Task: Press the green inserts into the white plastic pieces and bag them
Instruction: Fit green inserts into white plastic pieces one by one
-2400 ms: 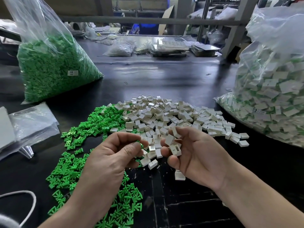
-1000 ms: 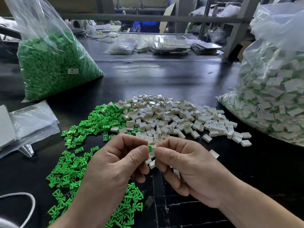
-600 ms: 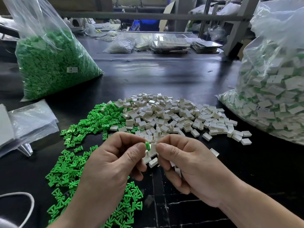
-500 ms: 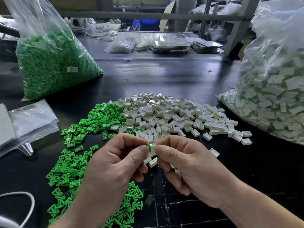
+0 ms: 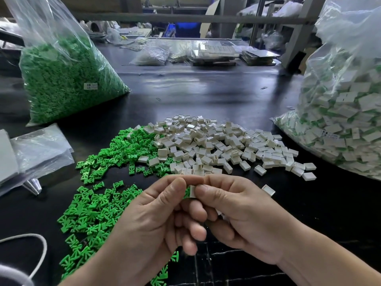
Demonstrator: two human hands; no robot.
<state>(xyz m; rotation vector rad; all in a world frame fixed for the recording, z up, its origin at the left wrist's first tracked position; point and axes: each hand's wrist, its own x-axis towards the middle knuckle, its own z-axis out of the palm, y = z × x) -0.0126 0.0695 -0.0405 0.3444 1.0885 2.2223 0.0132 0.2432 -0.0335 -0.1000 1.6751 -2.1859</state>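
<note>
Your left hand (image 5: 152, 219) and your right hand (image 5: 243, 219) meet low in the middle of the view, above the black tabletop (image 5: 206, 93), with the thumbs almost tip to tip. Your right thumb and forefinger are curled round one small white plastic piece (image 5: 192, 191). Your left thumb and forefinger pinch the small green insert (image 5: 187, 193), which shows only as a sliver of green against the piece's left edge. How far the insert sits inside the piece cannot be told. The other fingers of both hands are curled under, and whether they hold anything more is hidden. Just beyond your knuckles lies the loose heap of white rectangular plastic pieces (image 5: 216, 145), spreading to the right, with one stray white piece (image 5: 268, 190) on the tabletop just beside your right hand. Left of the heap and partly mixed into it, the loose green fan-shaped inserts (image 5: 99, 207) lie scattered down past your left wrist. At the far left stands a large clear plastic bag full of green inserts (image 5: 66, 83), bearing a small white label (image 5: 90, 86). At the right edge a large clear plastic bag of white pieces with green showing in them (image 5: 346, 120) bulges onto the table. A stack of flat clear plastic bags (image 5: 39, 149) lies at the left edge, and a white cord (image 5: 39, 254) loops in the lower left corner.
</note>
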